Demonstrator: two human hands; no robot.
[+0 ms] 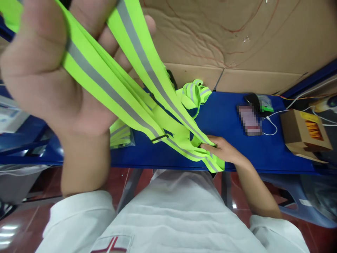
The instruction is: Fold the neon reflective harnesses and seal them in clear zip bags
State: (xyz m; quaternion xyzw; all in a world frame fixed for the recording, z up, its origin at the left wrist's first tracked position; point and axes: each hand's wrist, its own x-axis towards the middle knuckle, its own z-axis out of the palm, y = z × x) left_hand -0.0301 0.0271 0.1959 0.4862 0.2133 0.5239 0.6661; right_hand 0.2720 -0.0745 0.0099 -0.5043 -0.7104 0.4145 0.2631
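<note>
Close to the camera, my left hand is raised with its palm showing. Neon-yellow reflective straps with a grey stripe run over it, between thumb and fingers. A black slide buckle sits on one strap. Lower down, by the table's front edge, my right hand pinches the gathered other end of the straps. The lengths between the hands are stretched, partly overlapping and slightly twisted. Beyond them lies a loose bundle of the same webbing. Under the left part, a clear bag of folded straps is partly hidden.
The blue table backs onto a cardboard panel. To the right lie a blurred phone, a dark object, white cables and an open cardboard box. A blue-grey plastic stool stands below the table at right.
</note>
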